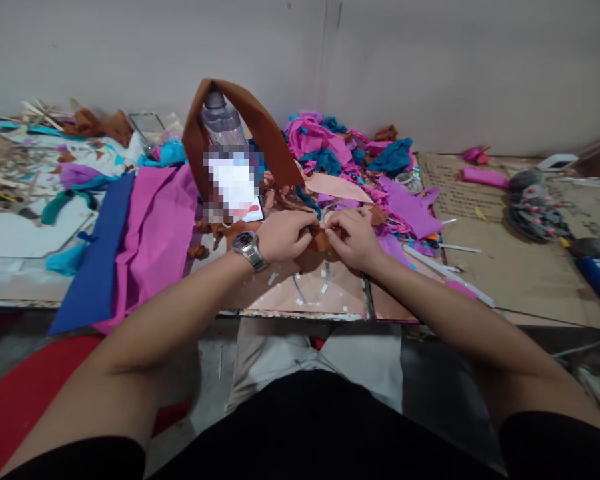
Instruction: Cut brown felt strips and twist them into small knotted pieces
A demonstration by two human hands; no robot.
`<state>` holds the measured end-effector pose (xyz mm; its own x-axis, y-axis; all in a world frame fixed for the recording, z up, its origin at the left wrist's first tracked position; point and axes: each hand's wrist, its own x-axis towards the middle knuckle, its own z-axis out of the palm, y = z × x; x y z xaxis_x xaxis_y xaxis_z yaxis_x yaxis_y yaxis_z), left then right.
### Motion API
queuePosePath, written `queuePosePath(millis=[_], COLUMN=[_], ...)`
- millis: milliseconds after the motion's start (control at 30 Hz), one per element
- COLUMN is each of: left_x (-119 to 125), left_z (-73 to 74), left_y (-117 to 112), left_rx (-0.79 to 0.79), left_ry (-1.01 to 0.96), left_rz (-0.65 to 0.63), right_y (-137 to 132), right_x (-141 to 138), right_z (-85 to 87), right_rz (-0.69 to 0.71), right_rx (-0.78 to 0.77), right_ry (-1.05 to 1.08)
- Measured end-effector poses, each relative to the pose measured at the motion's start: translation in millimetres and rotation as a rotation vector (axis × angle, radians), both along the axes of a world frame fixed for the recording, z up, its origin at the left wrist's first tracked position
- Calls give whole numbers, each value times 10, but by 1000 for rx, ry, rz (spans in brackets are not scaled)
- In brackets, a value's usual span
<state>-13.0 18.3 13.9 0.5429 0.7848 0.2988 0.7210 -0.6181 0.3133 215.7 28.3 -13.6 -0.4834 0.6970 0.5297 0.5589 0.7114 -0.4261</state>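
Both my left hand [283, 235] and right hand [353, 238] are pinching a little brown paper scrap [321, 239], with the water bottle [223, 133] and pink sheet [155, 233] just behind.

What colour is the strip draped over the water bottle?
Brown; the strip loops over the bottle, clearest in the head view.

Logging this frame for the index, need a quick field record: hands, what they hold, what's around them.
left hand: closed on brown paper piece, watch on wrist
right hand: pinching the same brown paper piece
hands: close together, above the board edge
behind hands: bottle with a brown strip draped over it
left of hands: pink sheet beside blue sheet, lying flat
behind right hand: heap of pink, teal and purple scraps
far right: cardboard
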Motion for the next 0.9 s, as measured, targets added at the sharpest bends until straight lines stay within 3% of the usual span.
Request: queuePosePath(millis=[900], left_x=[-4], left_z=[-47], left_y=[40], left_rx=[0], left_ry=[32], left_rz=[14], right_y=[31], right_x=[5], right_z=[-49], right_rz=[9], right_rx=[14], right_ry=[-1])
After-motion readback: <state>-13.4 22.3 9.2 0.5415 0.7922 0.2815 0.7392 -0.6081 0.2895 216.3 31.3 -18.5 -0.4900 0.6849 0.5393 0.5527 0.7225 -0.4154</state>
